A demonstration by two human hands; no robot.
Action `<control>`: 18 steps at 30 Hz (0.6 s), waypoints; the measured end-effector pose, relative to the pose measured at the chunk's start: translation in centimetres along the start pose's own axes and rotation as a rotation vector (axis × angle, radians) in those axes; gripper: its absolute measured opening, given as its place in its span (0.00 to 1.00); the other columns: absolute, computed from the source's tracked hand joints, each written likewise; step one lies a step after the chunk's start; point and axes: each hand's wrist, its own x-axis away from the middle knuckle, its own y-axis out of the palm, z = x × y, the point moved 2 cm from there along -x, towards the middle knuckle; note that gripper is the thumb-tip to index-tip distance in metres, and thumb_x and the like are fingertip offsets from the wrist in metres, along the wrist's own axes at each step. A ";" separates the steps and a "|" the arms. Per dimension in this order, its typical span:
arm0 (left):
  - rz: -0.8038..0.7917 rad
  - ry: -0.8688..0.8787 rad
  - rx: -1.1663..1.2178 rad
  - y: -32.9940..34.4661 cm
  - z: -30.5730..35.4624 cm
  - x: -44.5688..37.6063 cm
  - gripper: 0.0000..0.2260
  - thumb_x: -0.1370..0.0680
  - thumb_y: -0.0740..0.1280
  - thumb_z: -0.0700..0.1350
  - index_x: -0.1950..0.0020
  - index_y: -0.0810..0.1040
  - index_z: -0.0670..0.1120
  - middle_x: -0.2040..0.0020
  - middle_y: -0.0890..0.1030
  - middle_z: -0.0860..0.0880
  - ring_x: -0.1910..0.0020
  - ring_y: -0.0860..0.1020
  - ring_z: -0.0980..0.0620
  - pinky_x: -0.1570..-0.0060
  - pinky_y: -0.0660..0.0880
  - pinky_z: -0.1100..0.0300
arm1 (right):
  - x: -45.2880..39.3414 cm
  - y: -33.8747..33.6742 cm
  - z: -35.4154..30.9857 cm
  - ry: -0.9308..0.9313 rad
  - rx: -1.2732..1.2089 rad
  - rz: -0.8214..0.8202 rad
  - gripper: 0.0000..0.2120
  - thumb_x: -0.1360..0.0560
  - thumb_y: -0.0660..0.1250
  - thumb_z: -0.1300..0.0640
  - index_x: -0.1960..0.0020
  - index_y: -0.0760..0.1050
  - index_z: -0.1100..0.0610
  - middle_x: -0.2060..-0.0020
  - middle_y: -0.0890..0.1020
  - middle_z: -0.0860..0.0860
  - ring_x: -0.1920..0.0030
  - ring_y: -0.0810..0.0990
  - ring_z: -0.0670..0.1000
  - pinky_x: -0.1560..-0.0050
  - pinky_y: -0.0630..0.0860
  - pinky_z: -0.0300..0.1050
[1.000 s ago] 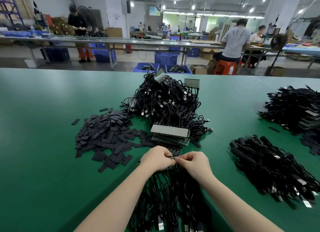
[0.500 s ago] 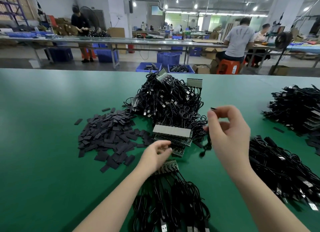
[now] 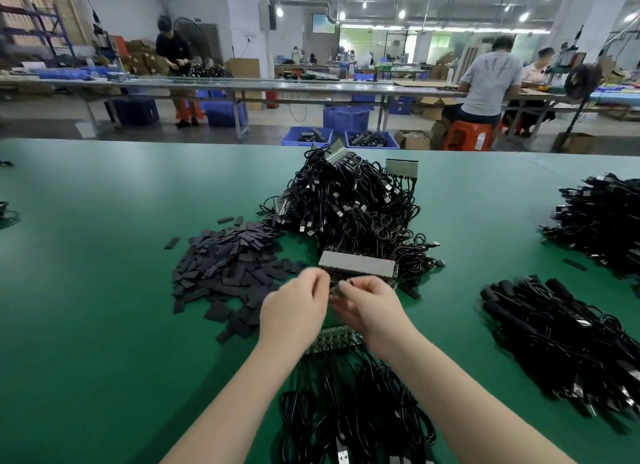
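Note:
My left hand point(image 3: 296, 306) and my right hand point(image 3: 372, 307) meet above the green table point(image 3: 104, 325), fingers curled, pinching a small blurred part point(image 3: 335, 290) between them. Just beyond them lies a stack of grey-topped circuit board strips point(image 3: 356, 264). Below my wrists sits another board strip point(image 3: 334, 339) with black cables point(image 3: 349, 404) trailing toward me. A flat pile of small black rectangular pieces point(image 3: 228, 266) lies to the left of my hands.
A tall heap of black USB cables point(image 3: 349, 203) rises behind the boards. Two more cable piles lie at the right point(image 3: 568, 339) and far right point(image 3: 602, 217). Beyond the table's far edge are blue crates point(image 3: 372, 139), workbenches and people working.
My right hand, raised to the right with a cable end half a second ago, has come back down to meet my left hand, which moved up from the near board strip.

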 end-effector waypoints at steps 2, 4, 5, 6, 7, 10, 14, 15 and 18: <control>-0.122 -0.026 -0.032 2.1 -0.8 0.9 0.14 0.17 0.52 0.57 0.41 0.75 0.56 0.49 0.78 0.56 0.53 0.77 0.54 0.53 0.74 0.55 | -0.7 -1.3 1.7 -0.003 0.131 0.065 0.05 0.23 0.69 0.64 0.49 0.74 0.63 0.62 0.81 0.56 0.65 0.82 0.50 0.64 0.80 0.42; -0.202 -0.055 0.059 3.8 -1.3 2.0 0.14 0.17 0.52 0.57 0.49 0.75 0.54 0.51 0.75 0.54 0.55 0.76 0.54 0.54 0.74 0.54 | -1.0 -2.6 2.3 -0.095 0.384 0.120 0.06 0.25 0.71 0.62 0.51 0.75 0.60 0.63 0.82 0.54 0.65 0.80 0.50 0.60 0.80 0.46; -0.192 -0.041 0.049 4.3 -1.4 2.3 0.14 0.17 0.53 0.57 0.53 0.75 0.54 0.53 0.73 0.55 0.58 0.75 0.54 0.55 0.74 0.54 | -1.0 -3.0 2.2 -0.160 0.553 0.138 0.06 0.25 0.72 0.60 0.52 0.75 0.57 0.61 0.82 0.52 0.62 0.81 0.51 0.56 0.80 0.47; -0.164 -0.002 -0.001 4.7 -1.6 2.5 0.14 0.18 0.54 0.58 0.54 0.75 0.53 0.55 0.72 0.55 0.60 0.74 0.55 0.57 0.74 0.55 | -0.9 -3.2 1.9 -0.225 0.718 0.137 0.06 0.26 0.72 0.58 0.52 0.75 0.54 0.60 0.83 0.49 0.58 0.81 0.51 0.53 0.79 0.46; -0.142 0.056 -0.050 5.0 -1.9 2.5 0.13 0.19 0.56 0.58 0.52 0.75 0.53 0.55 0.71 0.56 0.59 0.74 0.54 0.58 0.72 0.56 | -0.8 -3.1 1.7 -0.287 0.872 0.118 0.05 0.25 0.71 0.57 0.52 0.75 0.52 0.58 0.82 0.47 0.55 0.81 0.50 0.51 0.77 0.45; -0.199 0.203 -0.160 5.1 -2.4 2.2 0.11 0.21 0.60 0.56 0.49 0.78 0.52 0.55 0.72 0.54 0.53 0.75 0.50 0.58 0.68 0.55 | -0.3 -1.8 1.0 -0.567 1.216 0.125 0.08 0.24 0.68 0.57 0.45 0.77 0.52 0.48 0.79 0.47 0.45 0.76 0.51 0.45 0.73 0.46; -0.225 0.229 -0.317 5.6 -2.9 1.3 0.12 0.21 0.59 0.51 0.44 0.76 0.47 0.49 0.79 0.48 0.49 0.78 0.46 0.57 0.67 0.56 | -0.2 2.4 0.1 -0.796 1.386 -0.011 0.11 0.22 0.67 0.53 0.41 0.79 0.51 0.43 0.80 0.48 0.40 0.75 0.53 0.40 0.72 0.50; -0.287 0.250 -0.462 6.2 -3.2 1.1 0.14 0.20 0.56 0.48 0.38 0.74 0.45 0.42 0.78 0.44 0.43 0.76 0.43 0.52 0.70 0.55 | -0.6 3.6 0.5 -0.742 1.437 -0.122 0.13 0.21 0.65 0.52 0.38 0.78 0.50 0.41 0.80 0.49 0.38 0.75 0.54 0.39 0.72 0.51; -0.444 0.328 -0.787 6.4 -3.2 1.7 0.20 0.17 0.49 0.42 0.26 0.61 0.41 0.27 0.65 0.37 0.31 0.64 0.36 0.36 0.64 0.44 | -2.4 6.9 2.0 -0.544 1.679 -0.341 0.17 0.20 0.64 0.51 0.32 0.75 0.51 0.36 0.77 0.54 0.37 0.75 0.59 0.40 0.75 0.55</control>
